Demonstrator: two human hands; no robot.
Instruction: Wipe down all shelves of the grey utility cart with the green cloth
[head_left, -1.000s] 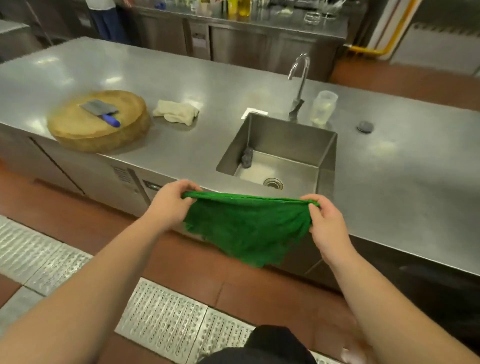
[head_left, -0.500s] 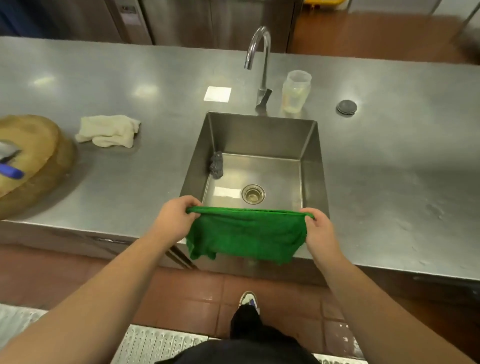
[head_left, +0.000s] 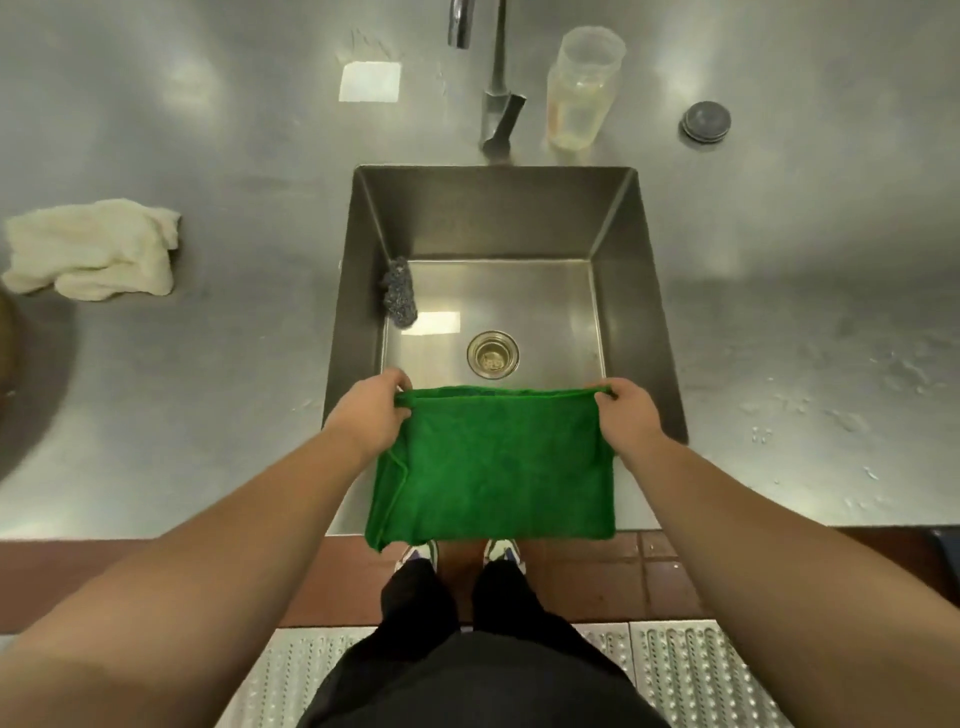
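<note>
The green cloth (head_left: 493, 467) hangs folded and stretched flat between both hands, over the near edge of the steel sink (head_left: 628, 249). My left hand (head_left: 371, 415) pinches its top left corner. My right hand (head_left: 626, 418) pinches its top right corner. The cloth's lower edge reaches past the counter's front edge, above my shoes. The grey utility cart is not in view.
A steel scourer (head_left: 400, 299) lies in the sink's left corner, near the drain (head_left: 492, 353). A tap (head_left: 496, 78), a clear plastic jar (head_left: 582, 88) and a round dark plug (head_left: 705, 121) stand behind the sink. A cream rag (head_left: 93, 249) lies on the steel counter (head_left: 208, 338) at left.
I have stepped up to the sink and the view now looks straight down. The cloth, loosely bunched before, now hangs flat and squared over the sink's near edge.
</note>
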